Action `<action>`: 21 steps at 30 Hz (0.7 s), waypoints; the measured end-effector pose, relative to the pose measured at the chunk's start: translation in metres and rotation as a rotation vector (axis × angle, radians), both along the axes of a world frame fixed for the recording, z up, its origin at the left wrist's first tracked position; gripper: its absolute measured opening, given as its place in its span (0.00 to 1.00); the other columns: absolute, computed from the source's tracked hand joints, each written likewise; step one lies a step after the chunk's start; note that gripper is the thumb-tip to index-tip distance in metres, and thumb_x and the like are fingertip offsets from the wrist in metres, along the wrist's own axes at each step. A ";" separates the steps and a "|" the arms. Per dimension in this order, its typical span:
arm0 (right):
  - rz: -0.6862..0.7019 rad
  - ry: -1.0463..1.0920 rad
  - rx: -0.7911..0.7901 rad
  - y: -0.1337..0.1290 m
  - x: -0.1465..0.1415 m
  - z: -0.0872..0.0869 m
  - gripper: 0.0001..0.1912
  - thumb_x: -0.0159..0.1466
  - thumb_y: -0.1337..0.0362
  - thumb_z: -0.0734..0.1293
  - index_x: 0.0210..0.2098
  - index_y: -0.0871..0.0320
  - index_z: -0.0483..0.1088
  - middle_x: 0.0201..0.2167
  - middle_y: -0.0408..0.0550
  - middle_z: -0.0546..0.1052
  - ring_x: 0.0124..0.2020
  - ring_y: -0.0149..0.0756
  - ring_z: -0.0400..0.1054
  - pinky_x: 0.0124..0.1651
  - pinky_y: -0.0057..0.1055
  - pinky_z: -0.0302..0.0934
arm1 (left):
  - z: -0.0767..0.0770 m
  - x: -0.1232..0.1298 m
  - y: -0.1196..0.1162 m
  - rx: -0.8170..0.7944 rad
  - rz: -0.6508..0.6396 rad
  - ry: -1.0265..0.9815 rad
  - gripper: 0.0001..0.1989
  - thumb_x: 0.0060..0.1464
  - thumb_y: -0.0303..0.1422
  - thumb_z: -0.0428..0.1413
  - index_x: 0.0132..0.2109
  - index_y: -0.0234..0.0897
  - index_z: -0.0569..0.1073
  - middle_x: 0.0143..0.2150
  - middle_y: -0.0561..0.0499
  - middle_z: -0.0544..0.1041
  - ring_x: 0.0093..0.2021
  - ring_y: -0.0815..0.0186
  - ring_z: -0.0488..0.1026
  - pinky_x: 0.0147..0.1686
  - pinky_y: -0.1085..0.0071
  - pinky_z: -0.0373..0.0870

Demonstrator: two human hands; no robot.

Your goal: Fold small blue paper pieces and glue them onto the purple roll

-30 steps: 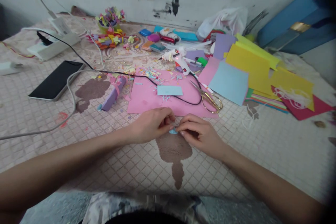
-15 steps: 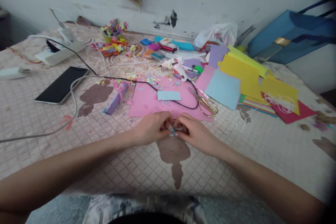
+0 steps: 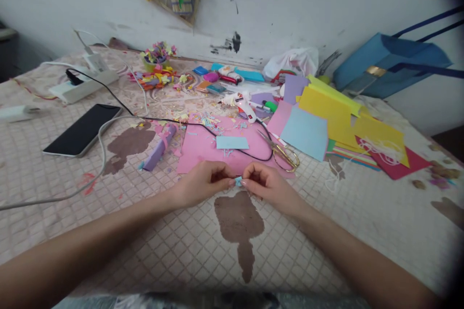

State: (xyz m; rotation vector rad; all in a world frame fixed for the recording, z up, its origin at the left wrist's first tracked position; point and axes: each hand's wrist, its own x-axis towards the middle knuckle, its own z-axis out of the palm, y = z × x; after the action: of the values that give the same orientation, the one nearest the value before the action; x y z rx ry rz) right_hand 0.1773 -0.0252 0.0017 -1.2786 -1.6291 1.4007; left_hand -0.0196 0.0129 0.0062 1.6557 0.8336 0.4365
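Blue paper piece [image 3: 238, 181] pinched in left grip [image 3: 203, 183] and right grip [image 3: 271, 186], near pink sheet [image 3: 199, 153].

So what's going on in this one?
A person's left hand and right hand pinch a small light-blue piece between them. Just beyond lies a pink sheet, with a light-blue rectangle over it and scissors towards its right edge. A glue gun rests farther back, out of hand.
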 end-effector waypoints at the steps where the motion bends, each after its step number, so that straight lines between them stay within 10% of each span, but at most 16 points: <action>1: -0.010 0.029 -0.028 0.000 -0.001 0.000 0.08 0.60 0.61 0.64 0.29 0.58 0.62 0.23 0.37 0.63 0.20 0.24 0.56 0.21 0.23 0.52 | 0.001 0.001 0.000 -0.019 0.019 0.008 0.10 0.53 0.35 0.54 0.35 0.30 0.72 0.27 0.51 0.72 0.27 0.71 0.67 0.27 0.76 0.62; 9: -0.038 0.171 -0.140 0.000 -0.007 -0.002 0.14 0.60 0.55 0.64 0.40 0.58 0.63 0.25 0.39 0.68 0.19 0.24 0.60 0.19 0.22 0.57 | 0.006 -0.002 0.002 -0.194 0.057 -0.034 0.11 0.52 0.36 0.55 0.32 0.30 0.73 0.28 0.50 0.74 0.25 0.74 0.66 0.25 0.77 0.62; 21: -0.140 0.156 -0.068 0.014 -0.029 -0.002 0.15 0.60 0.53 0.64 0.26 0.59 0.63 0.18 0.37 0.64 0.17 0.23 0.57 0.19 0.21 0.54 | -0.001 -0.010 0.008 -0.271 0.107 -0.130 0.12 0.52 0.37 0.55 0.32 0.30 0.71 0.29 0.50 0.75 0.24 0.74 0.66 0.25 0.77 0.63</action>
State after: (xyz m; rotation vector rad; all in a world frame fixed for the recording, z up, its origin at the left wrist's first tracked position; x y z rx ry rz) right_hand 0.1485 -0.0117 0.0001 -1.2628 -1.3729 1.4411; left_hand -0.0298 0.0204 0.0051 1.3236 0.8472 0.4774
